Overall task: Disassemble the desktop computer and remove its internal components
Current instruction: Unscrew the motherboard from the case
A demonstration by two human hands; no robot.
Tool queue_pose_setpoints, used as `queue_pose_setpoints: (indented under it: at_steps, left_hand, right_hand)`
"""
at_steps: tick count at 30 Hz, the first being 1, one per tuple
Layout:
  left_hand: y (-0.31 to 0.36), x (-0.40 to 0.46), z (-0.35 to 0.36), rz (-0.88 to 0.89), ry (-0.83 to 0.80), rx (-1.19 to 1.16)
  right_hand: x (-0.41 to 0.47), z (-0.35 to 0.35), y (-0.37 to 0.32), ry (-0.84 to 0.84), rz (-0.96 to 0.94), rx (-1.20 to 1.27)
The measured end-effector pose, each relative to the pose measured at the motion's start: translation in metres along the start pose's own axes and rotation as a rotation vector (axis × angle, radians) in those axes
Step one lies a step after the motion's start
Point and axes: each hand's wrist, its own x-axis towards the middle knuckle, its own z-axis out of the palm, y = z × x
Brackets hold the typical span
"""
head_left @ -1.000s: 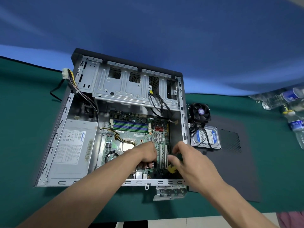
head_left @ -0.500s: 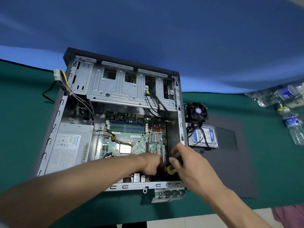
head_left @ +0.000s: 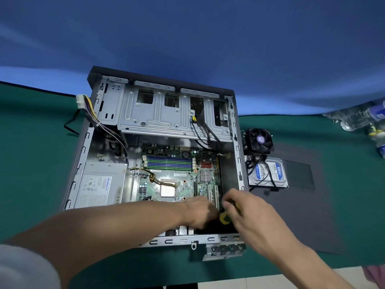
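Head camera looks down on our open computer case [head_left: 236, 147], lying on its side on the green table cover [head_left: 37, 163]. Inside it the motherboard [head_left: 179, 176] sits in the middle, with the grey power supply [head_left: 100, 184] to its left and the metal drive cage [head_left: 166, 115] across the far end. A bundle of power cables [head_left: 89, 109] hangs over the case's far-left wall.

Our left hand [head_left: 200, 213] reaches in over the near right corner of the board, fingers curled downward; we cannot tell whether it has hold of anything. Our right hand [head_left: 248, 213] is closed around a screwdriver [head_left: 225, 217] with a yellow and black handle, just beside the left hand and next to the white expansion slots [head_left: 213, 195].

Outside the case, to its right, a cooling fan [head_left: 260, 140] and a hard drive [head_left: 268, 174] lie on the dark side panel [head_left: 312, 205]. Plastic bottles [head_left: 358, 117] lie at the far right.
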Motion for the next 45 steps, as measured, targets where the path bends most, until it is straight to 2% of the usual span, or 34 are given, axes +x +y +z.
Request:
queue_pose_setpoints:
  at_steps: [4, 9, 14, 18, 23, 27, 31, 36, 40, 45]
  left_hand:
    - [0.001, 0.007, 0.006, 0.05, 0.032, 0.011]
    - [-0.006, 0.005, 0.012, 0.177, 0.055, 0.033]
    - [-0.017, 0.014, 0.024, 0.245, 0.192, -0.054]
    - [-0.013, 0.015, 0.018, 0.153, 0.039, -0.007]
    - [0.003, 0.014, 0.007, 0.001, -0.017, 0.02]
    - [0.002, -0.001, -0.017, -0.216, 0.025, -0.232]
    - [-0.012, -0.022, -0.03, -0.437, 0.173, -0.497]
    - [-0.014, -0.039, -0.054, -0.636, 0.46, -1.112]
    - [0.002, -0.047, -0.072, -0.637, 0.619, -1.354]
    - [0.036, -0.048, -0.089, -0.515, 0.648, -1.396]
  right_hand:
    - [-0.001, 0.001, 0.0, -0.011, -0.029, -0.079]
    - [-0.001, 0.0, 0.002, 0.0, -0.013, -0.065]
    - [-0.003, 0.003, 0.0, 0.057, 0.015, -0.251]
    - [-0.003, 0.006, 0.002, 0.077, -0.001, -0.263]
    - [-0.01, -0.001, 0.003, 0.153, 0.029, -0.283]
    - [-0.013, -0.012, 0.01, 0.24, -0.006, -0.301]
    - [-0.015, -0.019, 0.023, 0.145, 0.013, -0.374]
    - [-0.012, 0.001, 0.03, 0.074, 0.103, -0.369]
    - [-0.006, 0.018, 0.04, 0.094, 0.233, -0.147]
    - [-0.005, 0.021, 0.052, 0.237, 0.284, 0.065]
